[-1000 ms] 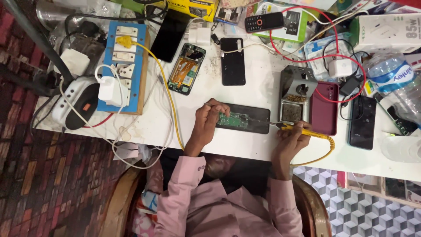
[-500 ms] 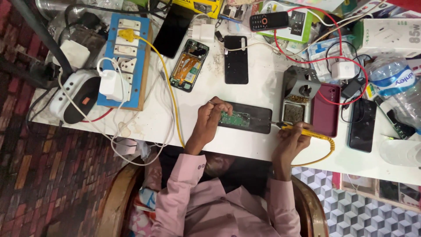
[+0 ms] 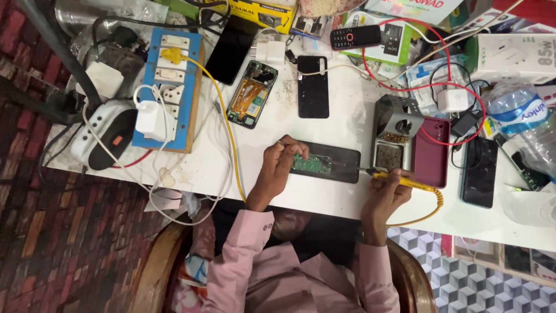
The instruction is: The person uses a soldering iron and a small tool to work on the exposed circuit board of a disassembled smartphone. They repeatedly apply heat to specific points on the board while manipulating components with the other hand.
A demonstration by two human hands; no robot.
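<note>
I've got the left hand (image 3: 282, 164) pinched shut on the opened black phone (image 3: 326, 163) at the near table edge; right hand (image 3: 389, 191) grips the yellow soldering iron (image 3: 399, 181), tip at the phone's right end.

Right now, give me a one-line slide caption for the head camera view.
Left hand steadies an opened phone while right hand holds a yellow soldering iron at its edge.

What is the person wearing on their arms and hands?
Both arms wear long pink shirt sleeves with buttoned cuffs at the wrists. The left hand and the right hand are bare, with no gloves. I cannot tell whether any ring or watch is worn.
</note>
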